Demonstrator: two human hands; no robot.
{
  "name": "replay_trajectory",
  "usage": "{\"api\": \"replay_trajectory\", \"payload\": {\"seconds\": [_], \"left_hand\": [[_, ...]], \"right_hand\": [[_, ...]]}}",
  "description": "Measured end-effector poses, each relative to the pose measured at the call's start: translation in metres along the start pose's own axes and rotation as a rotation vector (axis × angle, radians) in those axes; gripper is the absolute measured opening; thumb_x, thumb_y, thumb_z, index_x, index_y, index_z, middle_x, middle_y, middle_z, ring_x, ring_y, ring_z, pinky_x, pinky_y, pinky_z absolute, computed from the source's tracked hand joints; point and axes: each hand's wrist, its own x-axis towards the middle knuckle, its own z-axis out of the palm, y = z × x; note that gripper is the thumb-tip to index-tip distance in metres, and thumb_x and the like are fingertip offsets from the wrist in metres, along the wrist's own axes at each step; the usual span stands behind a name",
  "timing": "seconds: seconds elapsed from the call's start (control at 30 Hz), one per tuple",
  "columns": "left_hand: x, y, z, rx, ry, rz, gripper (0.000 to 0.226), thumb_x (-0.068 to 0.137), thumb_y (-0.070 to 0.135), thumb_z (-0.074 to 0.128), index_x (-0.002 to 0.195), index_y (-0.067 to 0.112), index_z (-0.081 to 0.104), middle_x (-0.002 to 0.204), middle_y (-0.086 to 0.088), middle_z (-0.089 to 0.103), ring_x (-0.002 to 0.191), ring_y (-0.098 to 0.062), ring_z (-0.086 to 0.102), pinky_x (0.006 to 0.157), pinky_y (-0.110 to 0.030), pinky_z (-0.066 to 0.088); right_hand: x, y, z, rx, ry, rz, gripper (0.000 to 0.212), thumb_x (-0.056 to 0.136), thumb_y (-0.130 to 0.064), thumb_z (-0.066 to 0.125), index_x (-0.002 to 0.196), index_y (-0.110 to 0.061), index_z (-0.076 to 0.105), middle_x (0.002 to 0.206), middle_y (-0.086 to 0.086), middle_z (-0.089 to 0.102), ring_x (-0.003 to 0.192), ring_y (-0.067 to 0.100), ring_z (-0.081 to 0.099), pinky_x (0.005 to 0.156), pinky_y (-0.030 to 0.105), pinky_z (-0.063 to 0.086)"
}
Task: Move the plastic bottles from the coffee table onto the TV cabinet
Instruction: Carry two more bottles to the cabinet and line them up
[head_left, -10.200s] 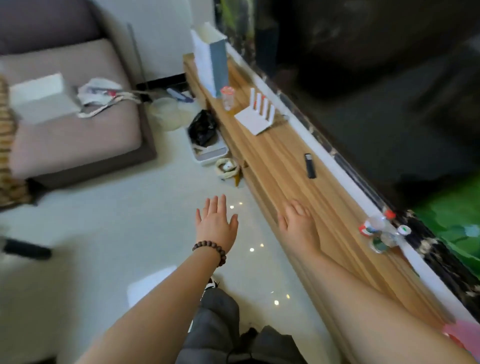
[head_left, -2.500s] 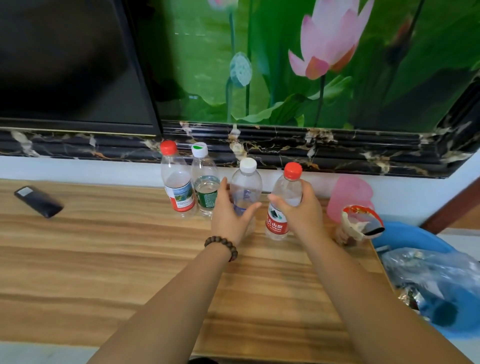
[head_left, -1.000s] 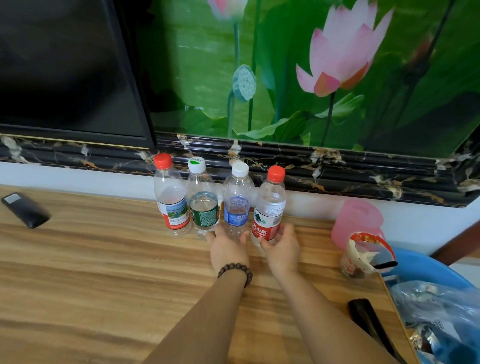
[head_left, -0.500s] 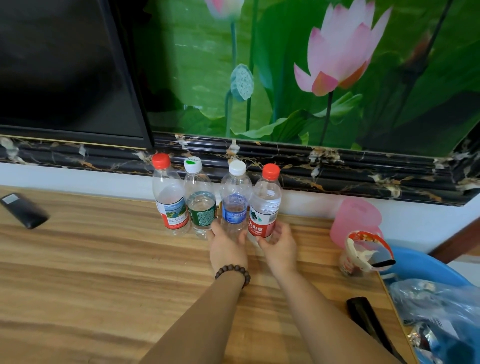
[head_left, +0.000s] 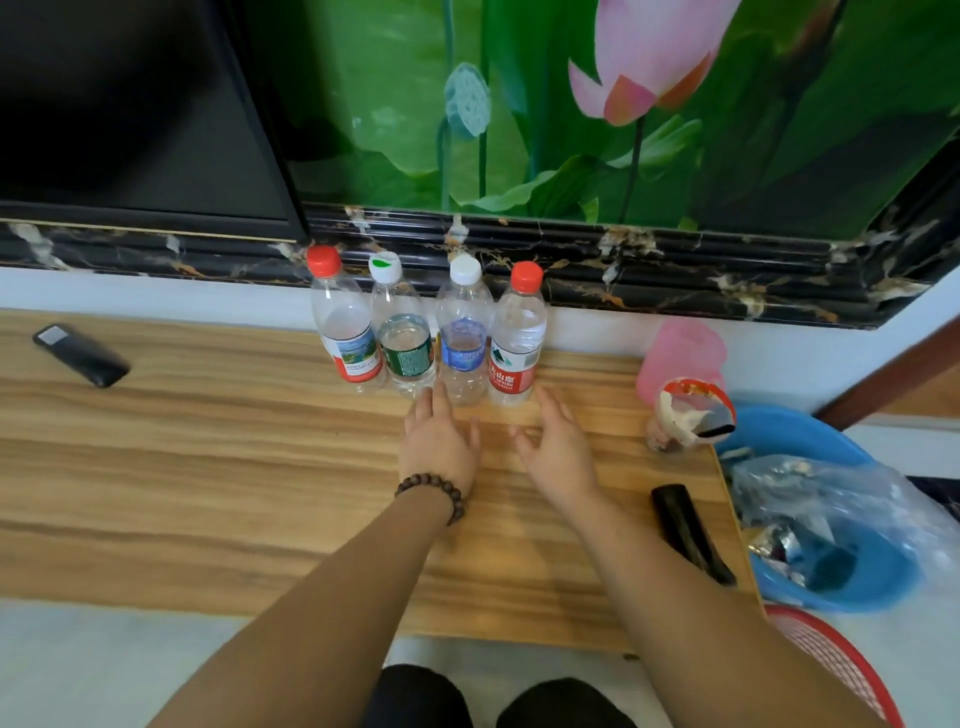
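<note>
Bottles (head_left: 431, 332), four upright in a tight row at the back edge of the TV cabinet (head_left: 208, 467), touching the wall. Left hand (head_left: 439, 441) and right hand (head_left: 558, 447) both open, empty, just in front of them; half a second ago fingertips touched the bottle bases, now pulled back. Bare wood left; pink cup (head_left: 680, 358) and black remote (head_left: 691, 532) right.

Beyond the left hand (head_left: 439, 447), with its brown bead bracelet (head_left: 435, 493), stand four clear bottles (head_left: 431, 332): caps red, white-green, white, red; labels red, green, blue, red. Right of the right hand (head_left: 558, 449): pink cup (head_left: 683, 358), blue basin (head_left: 800, 434)
</note>
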Motion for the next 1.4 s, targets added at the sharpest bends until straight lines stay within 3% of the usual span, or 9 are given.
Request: {"api": "replay_trajectory", "payload": {"seconds": [0.13, 0.47, 0.67, 0.87, 1.23, 1.4], "left_hand": [[-0.042, 0.015, -0.054, 0.227, -0.171, 0.055, 0.071, 0.096, 0.042, 0.039, 0.152, 0.011, 0.009, 0.159, -0.009, 0.016, 0.147, -0.026, 0.012, 0.119, -0.041, 0.016], [-0.134, 0.079, -0.235, 0.271, -0.314, 0.002, 0.068, 0.096, 0.042, 0.039, 0.152, 0.017, 0.010, 0.159, -0.005, 0.018, 0.147, -0.022, 0.012, 0.119, -0.039, 0.012], [-0.182, 0.113, -0.338, 0.228, -0.226, -0.081, 0.066, 0.097, 0.042, 0.036, 0.152, 0.016, 0.009, 0.159, -0.004, 0.018, 0.147, -0.021, 0.011, 0.120, -0.038, 0.011], [-0.230, 0.110, -0.388, 0.177, -0.127, -0.205, 0.065, 0.097, 0.042, 0.036, 0.152, 0.017, 0.013, 0.159, -0.003, 0.019, 0.147, -0.020, 0.013, 0.120, -0.039, 0.014], [-0.345, 0.044, -0.434, 0.076, 0.156, -0.624, 0.063, 0.098, 0.043, 0.032, 0.152, 0.017, 0.013, 0.159, -0.001, 0.018, 0.148, -0.018, 0.010, 0.121, -0.038, 0.011], [-0.420, 0.010, -0.450, 0.033, 0.303, -0.880, 0.062, 0.098, 0.042, 0.034, 0.152, 0.017, 0.015, 0.158, 0.000, 0.021, 0.147, -0.019, 0.013, 0.120, -0.038, 0.013]], "right_hand": [[-0.038, -0.031, -0.044, -0.133, -0.130, 0.022, 0.066, 0.093, -0.030, 0.053, 0.149, -0.015, 0.021, 0.159, 0.002, 0.018, 0.147, 0.018, 0.013, 0.119, 0.033, 0.018], [-0.122, -0.160, -0.182, -0.254, -0.290, 0.017, 0.061, 0.095, -0.027, 0.047, 0.149, -0.013, 0.020, 0.159, 0.005, 0.017, 0.148, 0.020, 0.010, 0.120, 0.031, 0.013], [-0.162, -0.232, -0.239, -0.325, -0.330, -0.084, 0.060, 0.096, -0.031, 0.044, 0.149, -0.014, 0.021, 0.159, 0.004, 0.019, 0.147, 0.019, 0.011, 0.119, 0.030, 0.011], [-0.190, -0.286, -0.252, -0.313, -0.371, -0.208, 0.060, 0.095, -0.030, 0.045, 0.149, -0.016, 0.022, 0.159, 0.001, 0.019, 0.147, 0.017, 0.011, 0.119, 0.030, 0.012], [-0.234, -0.370, -0.188, -0.361, -0.608, -0.653, 0.058, 0.095, -0.031, 0.045, 0.147, -0.014, 0.025, 0.156, 0.005, 0.026, 0.145, 0.021, 0.020, 0.117, 0.035, 0.023], [-0.287, -0.413, -0.138, -0.362, -0.797, -0.870, 0.058, 0.094, -0.029, 0.047, 0.146, -0.011, 0.028, 0.155, 0.009, 0.028, 0.144, 0.022, 0.021, 0.118, 0.033, 0.018]]}}
